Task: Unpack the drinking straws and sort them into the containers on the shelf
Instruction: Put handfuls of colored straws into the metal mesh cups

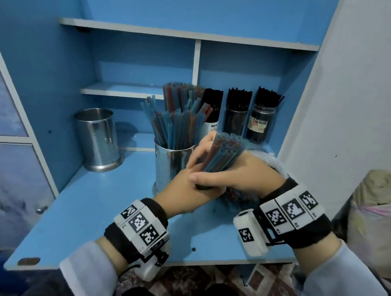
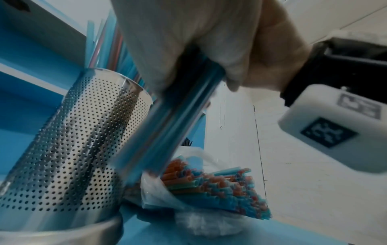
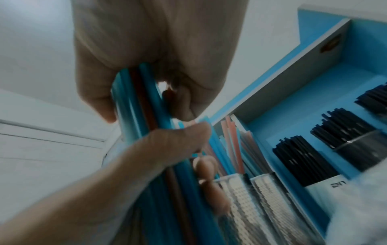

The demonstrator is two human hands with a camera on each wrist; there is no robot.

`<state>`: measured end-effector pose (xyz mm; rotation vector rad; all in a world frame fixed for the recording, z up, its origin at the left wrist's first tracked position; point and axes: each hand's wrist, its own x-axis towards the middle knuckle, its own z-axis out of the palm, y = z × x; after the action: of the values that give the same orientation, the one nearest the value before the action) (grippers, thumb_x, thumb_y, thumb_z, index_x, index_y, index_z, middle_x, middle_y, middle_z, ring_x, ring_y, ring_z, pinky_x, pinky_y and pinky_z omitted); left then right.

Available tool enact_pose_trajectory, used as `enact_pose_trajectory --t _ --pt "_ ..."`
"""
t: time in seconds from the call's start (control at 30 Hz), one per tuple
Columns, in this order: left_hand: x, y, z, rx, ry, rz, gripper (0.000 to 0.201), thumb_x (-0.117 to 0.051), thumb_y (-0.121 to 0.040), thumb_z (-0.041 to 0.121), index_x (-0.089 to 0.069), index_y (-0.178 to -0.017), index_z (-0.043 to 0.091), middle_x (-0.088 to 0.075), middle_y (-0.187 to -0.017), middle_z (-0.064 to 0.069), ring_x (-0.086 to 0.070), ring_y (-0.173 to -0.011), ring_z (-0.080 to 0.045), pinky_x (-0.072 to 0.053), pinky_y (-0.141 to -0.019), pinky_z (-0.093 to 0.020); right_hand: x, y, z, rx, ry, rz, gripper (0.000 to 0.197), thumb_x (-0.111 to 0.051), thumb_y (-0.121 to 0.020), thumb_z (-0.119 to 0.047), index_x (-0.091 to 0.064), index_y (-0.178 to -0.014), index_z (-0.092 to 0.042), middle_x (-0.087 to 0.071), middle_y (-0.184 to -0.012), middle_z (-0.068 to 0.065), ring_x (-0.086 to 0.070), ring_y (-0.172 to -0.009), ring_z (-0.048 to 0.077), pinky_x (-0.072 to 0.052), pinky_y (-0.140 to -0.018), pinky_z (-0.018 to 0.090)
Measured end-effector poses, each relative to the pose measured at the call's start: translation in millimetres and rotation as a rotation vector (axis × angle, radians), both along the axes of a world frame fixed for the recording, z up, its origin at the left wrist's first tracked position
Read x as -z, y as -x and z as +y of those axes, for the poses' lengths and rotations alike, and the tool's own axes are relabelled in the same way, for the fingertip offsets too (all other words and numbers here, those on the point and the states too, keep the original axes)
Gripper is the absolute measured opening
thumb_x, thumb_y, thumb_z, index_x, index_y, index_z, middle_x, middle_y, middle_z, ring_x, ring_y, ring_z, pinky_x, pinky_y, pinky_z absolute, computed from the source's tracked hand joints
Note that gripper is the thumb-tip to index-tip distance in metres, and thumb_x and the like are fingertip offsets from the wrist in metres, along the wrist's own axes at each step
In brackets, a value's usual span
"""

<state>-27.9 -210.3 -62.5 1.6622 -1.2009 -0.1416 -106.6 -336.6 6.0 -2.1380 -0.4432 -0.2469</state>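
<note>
Both hands hold one bundle of blue and red straws [image 1: 225,154] in front of the shelf, tilted with its open ends up. My left hand [image 1: 198,158] wraps it from the left, and my right hand [image 1: 217,181] grips its lower part with the thumb across. In the right wrist view the right hand [image 3: 157,54] clamps the bundle [image 3: 142,107] from above, with the left hand's fingers [image 3: 207,167] curled round it lower down. Just left stands a perforated steel cup [image 1: 170,165] full of coloured straws. Under the hands lies an open plastic bag of straws [image 2: 220,190].
An empty perforated steel cup [image 1: 98,140] stands at the left of the blue shelf top [image 1: 83,213]. Three containers of black straws [image 1: 238,112] line the back right compartment. A white wall [image 1: 359,90] closes the right side.
</note>
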Motion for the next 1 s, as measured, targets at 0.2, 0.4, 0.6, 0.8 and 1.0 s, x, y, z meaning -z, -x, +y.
enact_pose_trajectory --t 0.2,0.4,0.6,0.8,1.0 --pt "6.0 -14.1 7.8 -0.551 0.508 -0.174 0.061 -0.081 -0.066 0.041 -0.040 -0.104 0.017 -0.044 -0.109 -0.002 -0.051 -0.100 -0.018 -0.047 -0.083 -0.024 -35.1 -12.6 5.6 0.047 -0.143 -0.310 0.010 -0.070 -0.087 -0.002 -0.062 -0.083 -0.006 -0.061 -0.080 -0.012 -0.061 -0.078 0.006 -0.047 -0.074 0.016" --pt "14.8 -67.9 15.1 -0.670 0.284 0.045 0.137 -0.085 -0.051 0.062 -0.003 -0.152 0.020 -0.018 -0.148 0.001 -0.021 -0.142 -0.016 -0.020 -0.121 -0.036 -75.9 -21.4 5.1 0.116 -0.216 -0.440 0.010 -0.070 -0.088 -0.010 -0.061 -0.083 -0.011 -0.062 -0.080 -0.009 -0.062 -0.080 0.008 -0.048 -0.073 0.017" --pt "20.3 -100.0 25.1 -0.483 0.060 0.200 0.104 -0.090 -0.050 0.056 -0.040 -0.134 0.024 -0.056 -0.130 0.006 -0.058 -0.117 -0.007 -0.049 -0.103 -0.039 -81.1 -55.5 10.3 0.305 -0.251 -0.416 0.012 -0.072 -0.084 -0.014 -0.064 -0.077 -0.011 -0.066 -0.072 -0.014 -0.065 -0.074 0.000 -0.053 -0.068 0.016" --pt "18.3 -102.9 26.6 -0.490 0.039 0.159 0.099 -0.089 -0.050 0.058 -0.041 -0.132 0.030 -0.056 -0.130 0.008 -0.054 -0.121 -0.010 -0.046 -0.105 -0.040 -64.3 -108.1 10.2 0.593 -0.248 -0.187 0.026 -0.078 -0.076 -0.032 -0.058 -0.088 -0.019 -0.065 -0.089 -0.003 -0.065 -0.081 0.008 -0.058 -0.077 0.033" --pt "19.0 -101.2 25.8 -0.501 0.039 0.134 0.099 -0.088 -0.050 0.059 -0.041 -0.133 0.030 -0.055 -0.129 0.009 -0.053 -0.120 -0.007 -0.046 -0.104 -0.039 -45.2 -119.6 15.4 0.704 0.090 -0.103 0.066 -0.072 -0.067 -0.068 -0.039 -0.102 -0.023 -0.023 -0.090 -0.016 -0.035 -0.103 0.015 -0.034 -0.093 0.029"
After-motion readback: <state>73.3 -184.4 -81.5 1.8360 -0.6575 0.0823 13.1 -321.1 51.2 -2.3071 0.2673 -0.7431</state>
